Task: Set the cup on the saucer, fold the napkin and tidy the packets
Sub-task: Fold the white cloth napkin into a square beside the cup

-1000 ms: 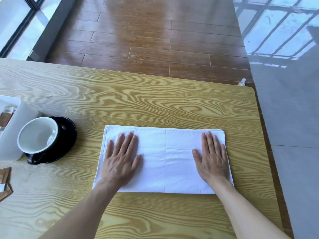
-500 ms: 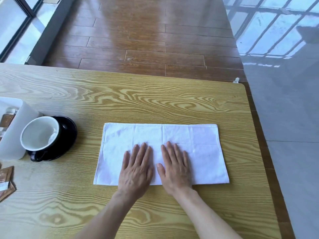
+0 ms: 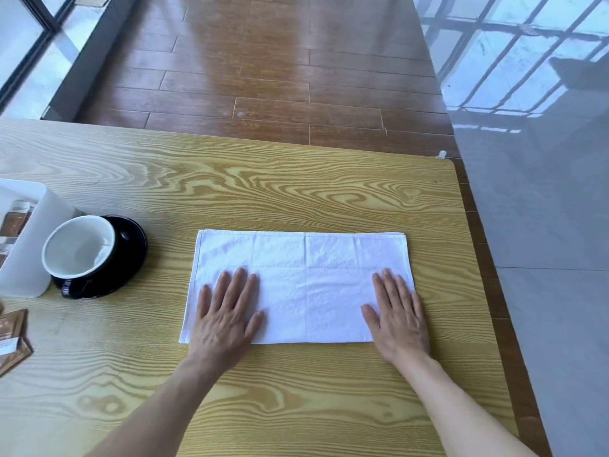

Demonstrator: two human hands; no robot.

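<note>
White napkin [image 3: 306,285] lies flat on the worktop [image 3: 296,199], folded to a long rectangle, long edges running left to right, creases visible across it. Left hand [image 3: 224,318] rests palm-down on its near left corner, fingers [image 3: 237,285] spread flat, gripping nothing. Right hand [image 3: 398,321] lies palm-down on the near right corner, fingers extended and close together, also holding nothing; its outer edge overlaps the napkin's right border. Left of the napkin, well apart: white-lined cup [image 3: 79,249] sitting on black saucer [image 3: 131,245]. White container [image 3: 39,222] just beside the cup, contents unclear. Brown packets [image 3: 13,338] lie loose at the worktop's left edge, nearer the person.
</note>
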